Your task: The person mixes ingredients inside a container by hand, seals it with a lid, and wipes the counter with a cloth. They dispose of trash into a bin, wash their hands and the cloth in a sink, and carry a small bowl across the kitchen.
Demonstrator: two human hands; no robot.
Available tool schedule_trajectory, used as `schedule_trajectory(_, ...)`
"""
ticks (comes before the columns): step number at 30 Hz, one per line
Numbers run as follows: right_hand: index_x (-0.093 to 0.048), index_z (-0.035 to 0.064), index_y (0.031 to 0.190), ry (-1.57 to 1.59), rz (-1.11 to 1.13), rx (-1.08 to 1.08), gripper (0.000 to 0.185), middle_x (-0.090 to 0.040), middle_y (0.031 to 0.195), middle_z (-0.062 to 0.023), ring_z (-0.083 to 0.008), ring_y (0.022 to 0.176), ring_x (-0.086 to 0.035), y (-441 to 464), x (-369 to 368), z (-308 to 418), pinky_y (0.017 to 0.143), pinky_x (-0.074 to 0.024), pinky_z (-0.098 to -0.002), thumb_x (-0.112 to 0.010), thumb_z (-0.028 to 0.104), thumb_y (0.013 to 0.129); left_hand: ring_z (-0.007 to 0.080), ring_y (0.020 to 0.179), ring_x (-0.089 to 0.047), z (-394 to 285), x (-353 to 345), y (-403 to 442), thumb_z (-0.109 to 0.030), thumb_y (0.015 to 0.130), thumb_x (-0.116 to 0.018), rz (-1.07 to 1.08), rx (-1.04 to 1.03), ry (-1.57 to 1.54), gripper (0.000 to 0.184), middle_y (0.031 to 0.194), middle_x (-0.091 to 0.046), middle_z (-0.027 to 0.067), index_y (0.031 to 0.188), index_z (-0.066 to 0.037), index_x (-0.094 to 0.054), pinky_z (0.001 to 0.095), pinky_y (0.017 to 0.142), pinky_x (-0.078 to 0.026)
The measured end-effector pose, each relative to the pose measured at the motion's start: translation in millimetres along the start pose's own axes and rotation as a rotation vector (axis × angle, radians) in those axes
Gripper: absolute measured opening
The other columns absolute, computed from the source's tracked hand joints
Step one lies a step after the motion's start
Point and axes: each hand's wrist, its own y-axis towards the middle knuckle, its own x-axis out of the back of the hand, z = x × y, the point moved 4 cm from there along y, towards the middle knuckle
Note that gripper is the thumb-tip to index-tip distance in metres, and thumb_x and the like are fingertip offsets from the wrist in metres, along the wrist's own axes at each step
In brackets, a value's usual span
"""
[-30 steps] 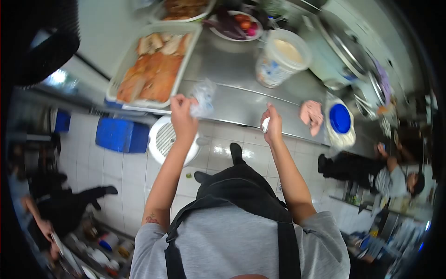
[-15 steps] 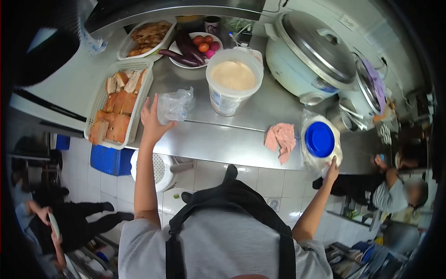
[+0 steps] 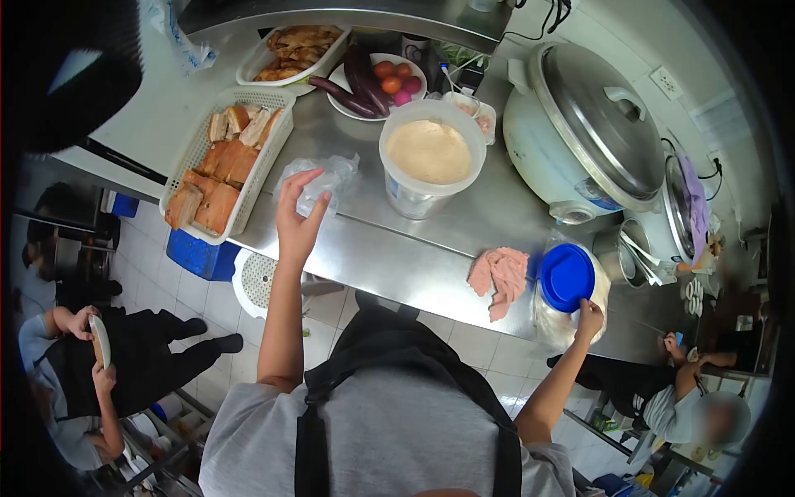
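Observation:
My left hand has its fingers apart, over the near edge of a crumpled clear plastic bag on the steel counter. At the right, my right hand is closed at the lower edge of a blue round lid, with a small white bit at the fingertips. That lid lies on a clear bag of pale contents. A pink cloth is crumpled left of it. Between my hands, farther back, stands a white tub of beige powder.
A basket of meat slabs sits at the left, a tray of cooked meat behind. Beyond the tub is a plate of eggplants and tomatoes. A large rice cooker stands at the right. Two people work at either side.
My right hand has moved right to the blue lid; the small white item it held earlier is no longer distinct. My left hand has opened and stays by the plastic bag. The view has shifted.

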Motion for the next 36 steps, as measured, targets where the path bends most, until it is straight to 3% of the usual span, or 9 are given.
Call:
schedule_trajectory(3,-0.063,0.0038,0.075,0.118,-0.022,-0.096,0.020,-0.060,0.066,-0.0035,-0.0123,0.066,-0.057,-6,13,22,0.064,-0.0464,-0.0269,-0.071,0.022,0.074,0.0213,0.108,-0.056,7,7,1,-0.009,0.083,-0.067,-0.003,0.048,-0.109,0.033,0.114,-0.057,0.0084,0.116,-0.007,-0.062,0.0333,0.096,-0.043)
schedule_trajectory(6,-0.059,0.0030,0.099,0.707,0.152,0.095,0.030,-0.063,0.085,-0.0037,-0.0111,0.075,-0.059,-24,21,95,0.065,-0.0485,-0.0261,-0.077,0.009,0.076,0.0172,0.103,-0.058,20,19,4,-0.009,0.086,-0.065,0.004,0.142,-0.299,0.029,0.113,-0.059,0.0068,0.115,-0.006,-0.062,0.0304,0.092,-0.045)
schedule_trajectory(10,-0.052,0.0016,0.125,0.641,0.217,0.370,0.058,-0.064,0.112,-0.0136,-0.0188,0.098,-0.063,-115,15,297,0.087,-0.0503,-0.0303,-0.079,0.000,0.073,0.0146,0.102,-0.058,21,25,29,-0.011,0.090,-0.062,0.033,0.129,-0.370,0.027,0.112,-0.060,0.0057,0.116,-0.004,-0.061,0.0283,0.091,-0.046)
schedule_trajectory(12,-0.061,0.0031,0.118,0.436,0.088,0.807,0.056,-0.066,0.114,-0.0089,-0.0186,0.097,-0.065,-141,-23,346,0.085,-0.0528,-0.0316,-0.083,0.004,0.067,0.0137,0.102,-0.058,12,9,48,-0.012,0.091,-0.060,0.055,0.100,-0.405,0.027,0.112,-0.061,0.0056,0.117,-0.004,-0.060,0.0276,0.091,-0.045)
schedule_trajectory(15,-0.069,0.0126,0.106,0.287,0.235,1.233,0.046,-0.069,0.106,-0.0042,-0.0238,0.098,-0.066,-200,-59,407,0.083,-0.0536,-0.0323,-0.079,0.003,0.062,0.0156,0.110,-0.056,-1,-27,76,-0.019,0.096,-0.055,0.152,0.105,-0.543,0.030,0.115,-0.061,0.0067,0.121,-0.001,-0.058,0.0299,0.097,-0.041)
schedule_trajectory(19,-0.070,0.0124,0.103,0.161,0.375,1.447,0.041,-0.070,0.106,-0.0007,-0.0212,0.102,-0.065,-226,-79,418,0.083,-0.0539,-0.0314,-0.077,0.004,0.063,0.0169,0.112,-0.056,-19,-70,116,-0.025,0.097,-0.051,0.238,-0.070,-0.474,0.035,0.121,-0.060,0.0089,0.123,-0.002,-0.058,0.0297,0.099,-0.040)
schedule_trajectory(29,-0.069,0.0043,0.106,0.114,0.366,1.304,0.032,-0.065,0.112,-0.0199,-0.0358,0.107,-0.059,-170,-112,432,0.093,-0.0456,-0.0418,-0.072,0.023,0.080,0.0279,0.099,-0.065,-30,-158,167,-0.037,0.091,-0.057,0.522,-0.153,-0.002,0.040,0.106,-0.068,0.0160,0.115,-0.006,-0.066,0.0336,0.088,-0.047)
schedule_trajectory(33,-0.064,0.0048,0.117,0.029,0.240,1.260,0.036,-0.063,0.114,-0.0227,-0.0386,0.108,-0.058,-151,-138,433,0.093,-0.0456,-0.0424,-0.067,0.017,0.083,0.0279,0.094,-0.066,-29,-167,177,-0.039,0.090,-0.058,0.600,-0.182,0.099,0.039,0.100,-0.069,0.0147,0.107,-0.006,-0.070,0.0344,0.084,-0.049)
schedule_trajectory(36,-0.063,0.0060,0.120,0.044,0.473,1.016,0.036,-0.063,0.111,-0.0226,-0.0383,0.098,-0.063,-146,-147,432,0.087,-0.0492,-0.0418,-0.063,0.011,0.084,0.0271,0.093,-0.066,-26,-166,179,-0.039,0.089,-0.059,0.605,-0.173,0.071,0.038,0.098,-0.069,0.0140,0.102,-0.005,-0.071,0.0346,0.082,-0.049)
